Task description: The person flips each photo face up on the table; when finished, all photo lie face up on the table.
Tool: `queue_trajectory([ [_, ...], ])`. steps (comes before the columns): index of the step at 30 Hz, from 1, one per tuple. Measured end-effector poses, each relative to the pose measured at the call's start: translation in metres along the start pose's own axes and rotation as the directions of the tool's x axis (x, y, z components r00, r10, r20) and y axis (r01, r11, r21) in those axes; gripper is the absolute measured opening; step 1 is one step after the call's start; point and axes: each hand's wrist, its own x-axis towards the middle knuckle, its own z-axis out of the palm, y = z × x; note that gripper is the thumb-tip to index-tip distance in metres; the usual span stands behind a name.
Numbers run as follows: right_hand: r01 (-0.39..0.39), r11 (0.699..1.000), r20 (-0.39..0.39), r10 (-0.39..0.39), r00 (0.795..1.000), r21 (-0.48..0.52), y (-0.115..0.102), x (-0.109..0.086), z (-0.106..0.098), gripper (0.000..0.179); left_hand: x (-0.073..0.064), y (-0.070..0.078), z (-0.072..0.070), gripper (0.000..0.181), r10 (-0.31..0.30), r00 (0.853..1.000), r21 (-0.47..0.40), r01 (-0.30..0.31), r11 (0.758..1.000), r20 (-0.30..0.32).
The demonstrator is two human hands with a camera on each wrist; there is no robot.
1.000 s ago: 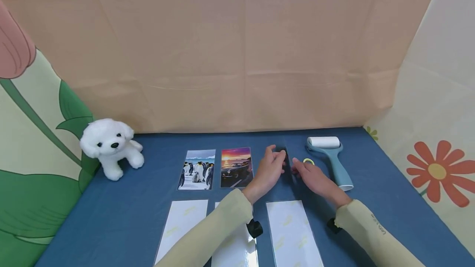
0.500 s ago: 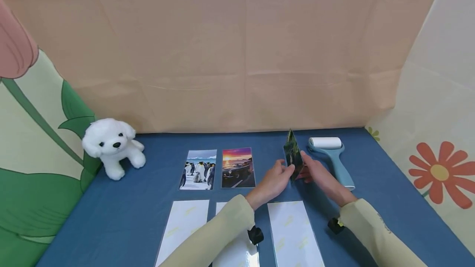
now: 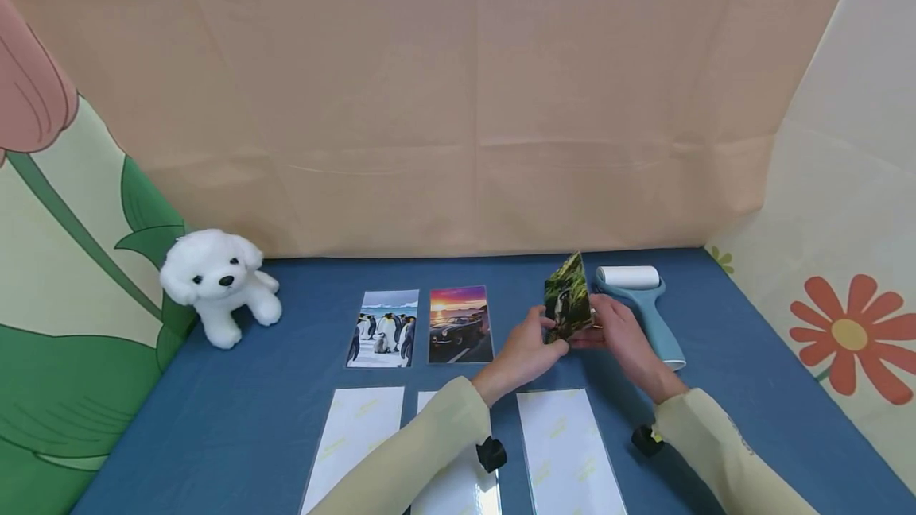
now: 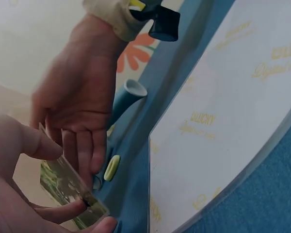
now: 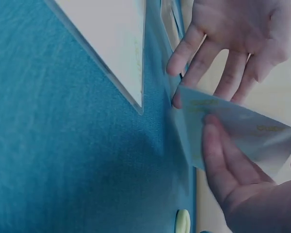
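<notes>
green photo card (image 3: 568, 298) held up between two hands, left of the roller (image 3: 650, 315)

the card stands tilted above a blue cloth-covered counter (image 3: 272, 427), just to the left of the teal-handled, white-topped roller. its long axis seems to run mainly upward, leaning; its picture faces away from the roller and somewhat toward the wearer, with a subject too small to make out. the left hand (image 3: 525, 356) is on the side farther from the roller, its grip pinching the card low down between thumb and fingers, so the card rises up and away from that grip. the right hand (image 3: 624, 336) is between card and roller, fingers straight against the pale back; no curl round the card shows. both hands touch the card, so neither is nearer; the relation that seems to matter most is this one, picture side to the left grip, back to the right.

farther left of the roller lie a sunset car print (image 3: 459, 324) and a penguin print (image 3: 382, 329), both flat. a yellow-green ring (image 4: 111, 168) lies near the roller's handle. left of the roller and closer to the wearer are three white sheets (image 3: 565, 451) with clear margins, perhaps sleeves; contents cannot be told. a white plush dog (image 3: 218, 283) sits well left of the roller.
</notes>
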Motion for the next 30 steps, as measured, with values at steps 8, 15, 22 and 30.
queue_trajectory([
  [8, 0.074, 0.997, -0.1, -0.072, 0.992, 0.021, 0.002, -0.002, 0.004, 0.048, 0.004, -0.003, -0.009, 0.081, 0.033, 0.998, 0.016, -0.032, 0.999, -0.048],
  [15, 0.123, 0.992, -0.131, -0.122, 0.984, 0.002, 0.009, -0.003, 0.008, 0.046, 0.003, -0.001, -0.017, 0.092, -0.028, 0.994, 0.128, 0.041, 0.991, -0.103],
  [22, 0.158, 0.986, -0.13, -0.163, 0.978, -0.044, 0.015, -0.004, 0.01, 0.043, 0.003, -0.006, -0.025, 0.092, -0.032, 0.99, 0.18, 0.057, 0.982, -0.139],
  [30, 0.158, 0.907, -0.103, -0.213, 0.971, -0.39, 0.017, -0.006, 0.008, 0.045, 0.002, -0.009, -0.03, 0.09, -0.014, 0.985, 0.224, 0.053, 0.973, -0.174],
])
